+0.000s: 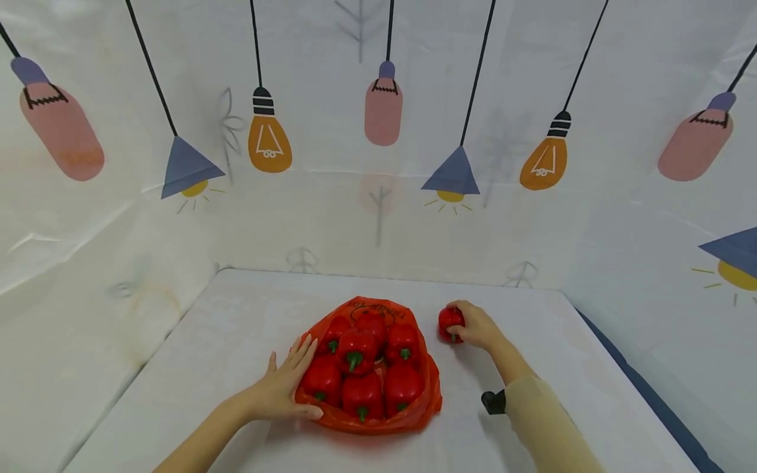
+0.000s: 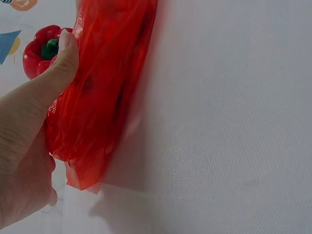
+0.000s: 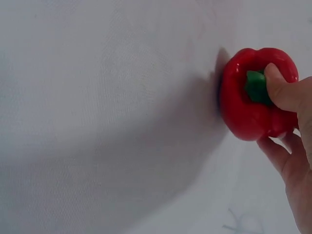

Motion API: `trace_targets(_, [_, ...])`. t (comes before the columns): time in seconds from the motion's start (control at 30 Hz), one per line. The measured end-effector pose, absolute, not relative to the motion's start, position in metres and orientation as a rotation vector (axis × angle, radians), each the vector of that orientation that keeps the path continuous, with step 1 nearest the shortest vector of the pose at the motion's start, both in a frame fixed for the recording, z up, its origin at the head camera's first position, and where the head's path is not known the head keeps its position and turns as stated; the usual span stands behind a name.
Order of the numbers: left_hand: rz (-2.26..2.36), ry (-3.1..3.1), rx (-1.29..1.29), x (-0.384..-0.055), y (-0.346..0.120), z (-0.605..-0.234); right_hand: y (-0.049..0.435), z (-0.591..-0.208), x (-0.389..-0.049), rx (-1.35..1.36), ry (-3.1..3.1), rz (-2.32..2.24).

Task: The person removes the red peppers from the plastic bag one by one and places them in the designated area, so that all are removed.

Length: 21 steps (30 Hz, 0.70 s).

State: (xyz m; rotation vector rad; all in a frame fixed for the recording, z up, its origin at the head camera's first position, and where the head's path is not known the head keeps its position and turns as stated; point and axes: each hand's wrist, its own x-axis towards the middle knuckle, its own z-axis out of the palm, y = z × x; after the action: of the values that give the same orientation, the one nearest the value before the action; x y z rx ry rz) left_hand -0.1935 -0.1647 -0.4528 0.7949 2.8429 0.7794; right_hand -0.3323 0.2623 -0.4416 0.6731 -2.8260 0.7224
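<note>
An orange-red plastic bag (image 1: 414, 420) sits on the white table with its mouth spread wide, and several red bell peppers (image 1: 362, 394) with green stems lie in it. My left hand (image 1: 280, 387) rests along the bag's left side, fingers straight and spread, thumb at the front rim. In the left wrist view that thumb (image 2: 66, 53) lies beside a pepper (image 2: 35, 56) at the bag's edge. Right of the bag, my right hand (image 1: 478, 327) grips a single red bell pepper (image 1: 446, 320). The right wrist view shows the thumb by its green stem (image 3: 257, 87) and fingers beneath.
The white table (image 1: 248, 309) reaches back to a pale wall sheet (image 1: 331, 217) printed with hanging lamps. A small dark, rounded object (image 1: 493, 402) shows at the right sleeve (image 1: 541, 414). Along the table's right edge runs a dark blue strip (image 1: 644, 387).
</note>
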Motion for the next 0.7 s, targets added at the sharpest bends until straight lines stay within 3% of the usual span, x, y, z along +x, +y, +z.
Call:
trace_targets(0.37, [0.798,2.822,0.799,-0.193,-0.165,-0.451,0.264,-0.435,-0.326,0.705,-2.835,0.632])
trace_targets(0.7, [0.809,2.824,0.798,-0.192,-0.166,-0.449,0.272,-0.408,-0.311,0.561,-2.791,0.59])
